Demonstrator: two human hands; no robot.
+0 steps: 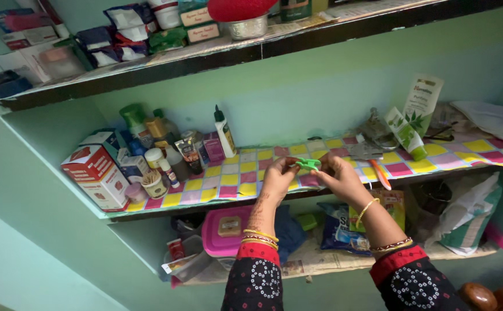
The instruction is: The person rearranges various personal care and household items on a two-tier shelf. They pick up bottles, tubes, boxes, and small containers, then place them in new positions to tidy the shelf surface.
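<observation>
Both hands pinch one green clip (307, 164)
Left hand (278, 179) and right hand (341, 178) grip opposite ends, fingertips meeting above the checked shelf (228, 179)

Green clip (307, 164), pink-yellow checkered liner (246, 173)

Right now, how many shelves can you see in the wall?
3. The top shelf holds packets and a steel bowl; the middle shelf, with a checked cover, is behind the hands; the bottom shelf, lined with newspaper, is below them. Others may lie out of view.
</observation>
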